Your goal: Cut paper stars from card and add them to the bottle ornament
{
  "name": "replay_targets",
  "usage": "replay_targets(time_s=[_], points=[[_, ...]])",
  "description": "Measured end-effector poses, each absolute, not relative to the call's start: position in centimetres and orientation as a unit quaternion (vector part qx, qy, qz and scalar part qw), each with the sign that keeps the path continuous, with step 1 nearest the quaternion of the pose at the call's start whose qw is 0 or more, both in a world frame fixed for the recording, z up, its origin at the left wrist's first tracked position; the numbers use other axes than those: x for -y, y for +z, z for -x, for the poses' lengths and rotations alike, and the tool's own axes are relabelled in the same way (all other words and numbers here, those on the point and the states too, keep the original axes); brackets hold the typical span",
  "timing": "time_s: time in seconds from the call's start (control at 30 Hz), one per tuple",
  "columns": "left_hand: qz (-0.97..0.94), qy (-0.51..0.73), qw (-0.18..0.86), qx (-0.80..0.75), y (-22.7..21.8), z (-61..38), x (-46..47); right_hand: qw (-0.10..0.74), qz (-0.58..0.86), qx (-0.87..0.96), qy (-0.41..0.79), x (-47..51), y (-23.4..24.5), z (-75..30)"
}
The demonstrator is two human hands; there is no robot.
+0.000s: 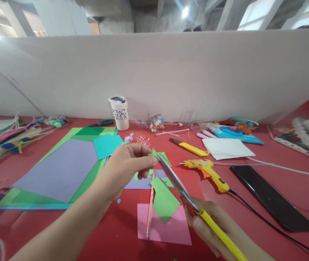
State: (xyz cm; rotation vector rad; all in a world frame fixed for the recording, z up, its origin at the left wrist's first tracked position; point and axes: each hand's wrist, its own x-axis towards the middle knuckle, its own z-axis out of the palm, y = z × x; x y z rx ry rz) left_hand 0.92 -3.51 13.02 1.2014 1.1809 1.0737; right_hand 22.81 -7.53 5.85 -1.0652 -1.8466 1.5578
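Nothing can be read for certain: the cup [120, 117] carries rows of black, letter-like marks, too small and blurred to make out.

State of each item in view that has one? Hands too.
Left hand: pinching green paper piece
Right hand: gripping yellow-handled scissors
Yellow-handled scissors: blades at green paper piece, opening unclear
Glue gun: lying down, power unclear
Yellow cutter: lying down, blade not visible
White cup: upright
Pencil: lying partly over pink sheet
Black phone-like device: flat, surface dark
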Motion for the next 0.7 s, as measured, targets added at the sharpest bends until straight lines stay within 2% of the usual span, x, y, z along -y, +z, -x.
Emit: replay_targets(time_s=[0.4,0.7], points=[[-0.495,0.457,0.554,-0.489,12.86,-0.93,3.60,0.235,0.418,0.663,0.575,7.63,5.96,-22.79],[-0.484,0.473,0.575,-0.459,12.59,-1.04,3.72,0.268,0.428,0.653,0.564,8.08,5.78,-22.75]])
